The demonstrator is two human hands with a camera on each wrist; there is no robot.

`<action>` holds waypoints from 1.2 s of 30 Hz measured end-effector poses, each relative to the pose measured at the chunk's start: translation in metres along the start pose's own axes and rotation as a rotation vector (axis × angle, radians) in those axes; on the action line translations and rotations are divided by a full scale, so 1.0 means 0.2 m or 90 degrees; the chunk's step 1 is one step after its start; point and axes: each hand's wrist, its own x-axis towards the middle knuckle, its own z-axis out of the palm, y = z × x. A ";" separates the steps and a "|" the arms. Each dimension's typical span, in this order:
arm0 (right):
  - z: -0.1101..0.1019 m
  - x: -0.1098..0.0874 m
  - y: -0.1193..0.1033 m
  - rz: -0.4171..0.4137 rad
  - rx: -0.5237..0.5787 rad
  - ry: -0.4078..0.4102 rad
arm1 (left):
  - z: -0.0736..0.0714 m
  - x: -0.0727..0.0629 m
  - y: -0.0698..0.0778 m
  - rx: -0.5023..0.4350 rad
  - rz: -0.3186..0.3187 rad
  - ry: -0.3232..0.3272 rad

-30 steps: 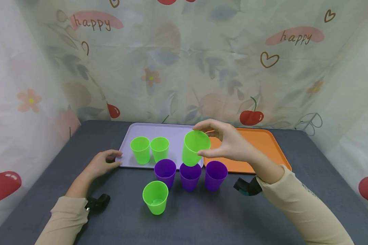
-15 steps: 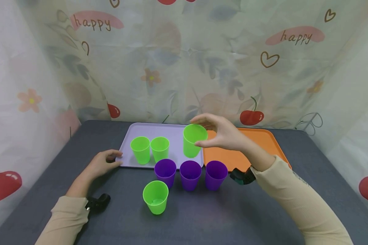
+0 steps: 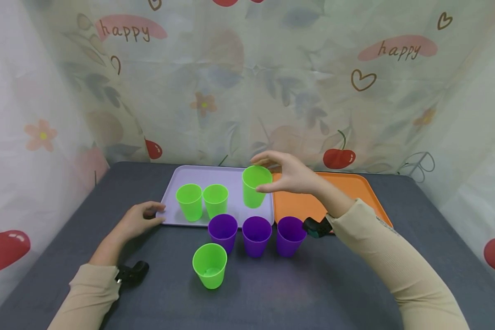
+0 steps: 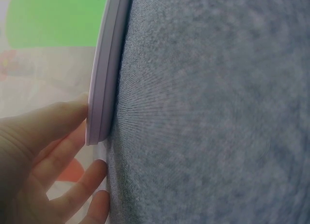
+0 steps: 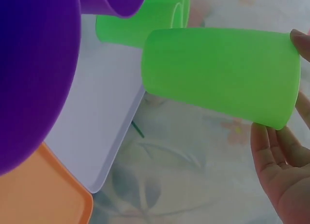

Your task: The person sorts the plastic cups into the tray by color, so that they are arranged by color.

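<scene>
My right hand (image 3: 290, 174) grips a green cup (image 3: 253, 189) by its rim, upright, over the right part of the lilac tray (image 3: 235, 176). In the right wrist view, thumb and fingertips hold this cup (image 5: 220, 76) at its mouth end. Whether its base touches the tray is hard to tell. My left hand (image 3: 135, 220) holds the tray's near left corner, its thumb on the rim (image 4: 101, 88) in the left wrist view. Two green cups, the left one (image 3: 189, 202) and the right one (image 3: 216, 201), stand side by side on the tray.
In front of the trays stand three purple cups: left (image 3: 222, 233), middle (image 3: 256, 236) and right (image 3: 290, 236). Another green cup (image 3: 210, 266) stands nearer on the dark table (image 3: 272, 298). An orange tray (image 3: 346, 188) adjoins the lilac one. A printed curtain (image 3: 247, 91) hangs behind.
My right hand has carried the green cup away from me and slightly left, from above the middle purple cup to over the lilac tray. My left hand has stayed put.
</scene>
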 end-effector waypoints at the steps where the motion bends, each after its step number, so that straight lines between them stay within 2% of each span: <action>1: 0.00 0.01 0.00 0.001 0.000 -0.006 | 0.00 0.00 0.00 0.001 -0.001 -0.001; 8: 0.00 0.05 0.04 0.017 -0.009 -0.035 | 0.00 0.00 0.00 0.002 -0.012 -0.007; 19: 0.01 0.10 0.11 0.019 -0.032 -0.068 | 0.00 0.00 -0.01 -0.003 -0.001 0.003; 36: 0.05 0.18 0.16 0.030 -0.049 -0.157 | 0.00 0.00 -0.01 -0.010 0.004 0.003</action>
